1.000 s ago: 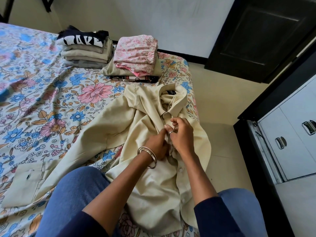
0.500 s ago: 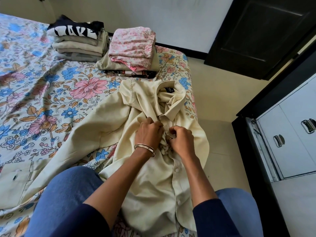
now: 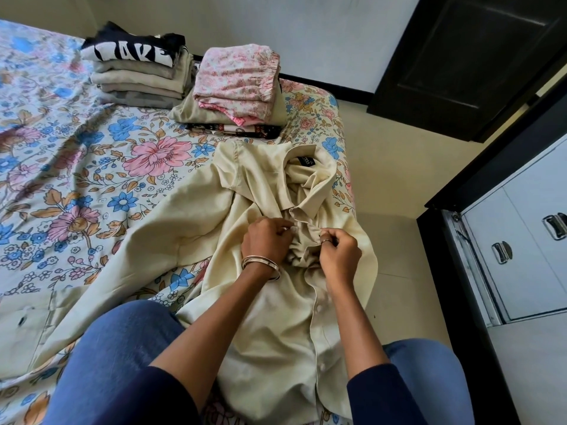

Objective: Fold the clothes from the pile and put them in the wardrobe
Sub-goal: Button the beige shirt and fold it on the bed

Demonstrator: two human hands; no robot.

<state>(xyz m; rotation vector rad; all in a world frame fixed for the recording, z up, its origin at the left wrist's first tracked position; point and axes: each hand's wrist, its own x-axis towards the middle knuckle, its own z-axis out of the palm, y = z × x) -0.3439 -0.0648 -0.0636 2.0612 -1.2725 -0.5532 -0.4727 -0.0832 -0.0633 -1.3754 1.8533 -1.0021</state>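
The left hand (image 3: 266,240) and right hand (image 3: 340,256) both pinch the front of a cream shirt (image 3: 276,317) with curled fingers. The shirt lies spread on the flowered bed (image 3: 76,164).

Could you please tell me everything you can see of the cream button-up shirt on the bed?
The cream button-up shirt looks like smooth, slightly glossy fabric. It lies unfolded and rumpled, front up, on the floral bedsheet, collar away from the person, a dark label showing inside. One long sleeve stretches toward the lower left, its cuff flat. Small buttons run down the placket. The left hand and right hand pinch the placket below the collar. Its hem rests against blue-trousered legs.
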